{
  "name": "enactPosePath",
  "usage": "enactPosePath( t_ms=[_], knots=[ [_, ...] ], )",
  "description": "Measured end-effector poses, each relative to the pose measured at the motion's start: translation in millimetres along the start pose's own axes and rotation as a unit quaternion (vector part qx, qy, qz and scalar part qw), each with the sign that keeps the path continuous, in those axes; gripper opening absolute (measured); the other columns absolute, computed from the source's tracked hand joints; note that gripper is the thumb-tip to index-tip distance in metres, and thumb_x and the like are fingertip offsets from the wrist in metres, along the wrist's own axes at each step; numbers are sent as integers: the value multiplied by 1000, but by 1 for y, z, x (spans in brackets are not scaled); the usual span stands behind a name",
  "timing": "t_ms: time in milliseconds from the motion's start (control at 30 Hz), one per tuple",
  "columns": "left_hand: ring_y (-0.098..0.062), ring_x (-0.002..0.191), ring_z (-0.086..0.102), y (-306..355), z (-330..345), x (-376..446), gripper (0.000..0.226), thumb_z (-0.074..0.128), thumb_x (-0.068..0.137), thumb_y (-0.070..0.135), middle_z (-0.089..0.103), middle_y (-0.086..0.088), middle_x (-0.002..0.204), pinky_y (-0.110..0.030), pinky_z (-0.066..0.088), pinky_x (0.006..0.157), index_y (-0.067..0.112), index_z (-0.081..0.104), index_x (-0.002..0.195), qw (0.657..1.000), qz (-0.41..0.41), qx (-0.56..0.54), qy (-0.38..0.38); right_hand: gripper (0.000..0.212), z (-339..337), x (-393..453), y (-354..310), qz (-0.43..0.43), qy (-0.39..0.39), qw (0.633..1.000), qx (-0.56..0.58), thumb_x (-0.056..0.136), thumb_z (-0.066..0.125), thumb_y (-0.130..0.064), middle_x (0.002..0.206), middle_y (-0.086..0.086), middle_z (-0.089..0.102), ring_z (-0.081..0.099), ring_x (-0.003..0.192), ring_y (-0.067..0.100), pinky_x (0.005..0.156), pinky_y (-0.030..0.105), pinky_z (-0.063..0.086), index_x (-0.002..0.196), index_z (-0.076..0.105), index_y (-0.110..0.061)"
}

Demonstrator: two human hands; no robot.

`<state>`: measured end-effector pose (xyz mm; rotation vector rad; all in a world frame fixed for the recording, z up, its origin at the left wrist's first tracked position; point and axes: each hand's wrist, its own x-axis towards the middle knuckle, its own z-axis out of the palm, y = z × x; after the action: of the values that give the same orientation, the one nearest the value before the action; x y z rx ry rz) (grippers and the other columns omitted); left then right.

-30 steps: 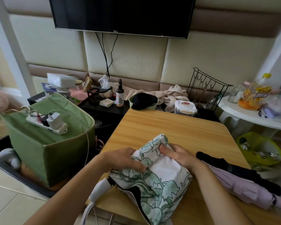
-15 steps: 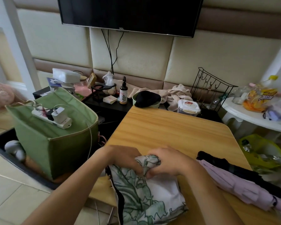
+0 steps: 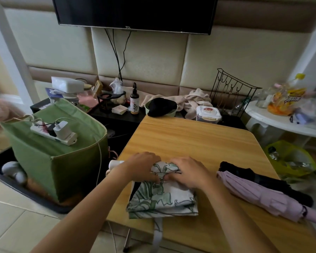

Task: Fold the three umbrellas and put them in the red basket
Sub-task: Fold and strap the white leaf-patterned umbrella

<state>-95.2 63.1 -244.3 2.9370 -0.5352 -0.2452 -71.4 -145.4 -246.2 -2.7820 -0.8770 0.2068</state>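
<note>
Head view: we see the wooden table (image 3: 190, 139) filling the middle of the frame, with a green fabric box (image 3: 62, 161) on the floor to its left and a white side table (image 3: 281, 123) at the far right. On the near part of the wooden table lies the leaf-print umbrella (image 3: 162, 196), its white-and-green canopy bunched into a flat bundle that reaches the near edge, with a strap hanging over it. To its right lie the lilac umbrella (image 3: 263, 196) and, touching it on the far side, the black umbrella (image 3: 244, 175), both collapsed and lying slantwise. We have both hands at the far end of the leaf-print bundle: our left hand (image 3: 142, 166) and right hand (image 3: 188, 171) sit side by side, fingers curled down into the cloth and bunching it between them, fingertips nearly meeting. A white handle (image 3: 115, 163) pokes out just left of our left wrist; it probably belongs to the leaf-print umbrella, though the join is hidden. A white power strip (image 3: 53, 134) with a charger rests on the green box.
</note>
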Motion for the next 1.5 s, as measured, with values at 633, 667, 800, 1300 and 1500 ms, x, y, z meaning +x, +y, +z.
enactPosePath(
  t_ms=[633,667,800,1300,1500],
  knots=[
    [-23,123,56,-8,27,-1,62,61,90,21,61,3,137,-38,41,102,30,47,149,984,23,45,173,60,5,0,5,20,31,996,76,103,38,-60,148,0,52,47,136,22,110,41,39,150,47,-23],
    [-22,122,57,-8,25,-2,64,63,89,20,62,4,136,-37,41,101,32,47,149,984,22,35,176,54,2,0,6,22,22,995,91,106,39,-54,149,2,52,47,136,23,110,40,40,149,49,-23],
    [-24,115,60,-4,21,-2,64,69,86,22,65,1,128,-36,42,97,32,50,147,985,6,28,168,38,-6,2,5,41,8,993,114,99,61,-43,138,2,61,57,122,23,100,39,49,135,62,-31],
    [-26,125,45,14,-4,-5,68,82,82,37,47,-4,132,-37,43,101,24,50,142,999,-44,-2,-29,25,-12,0,-2,-42,-43,989,136,85,78,-41,100,-6,48,51,90,16,75,35,44,86,56,-29],
    [-26,130,47,25,0,-1,70,79,83,38,50,-3,138,-39,44,104,23,49,145,996,-68,55,-35,69,-17,4,-7,60,-114,986,108,77,80,-59,124,-3,58,58,108,21,85,38,51,129,51,-22]
  ],
)
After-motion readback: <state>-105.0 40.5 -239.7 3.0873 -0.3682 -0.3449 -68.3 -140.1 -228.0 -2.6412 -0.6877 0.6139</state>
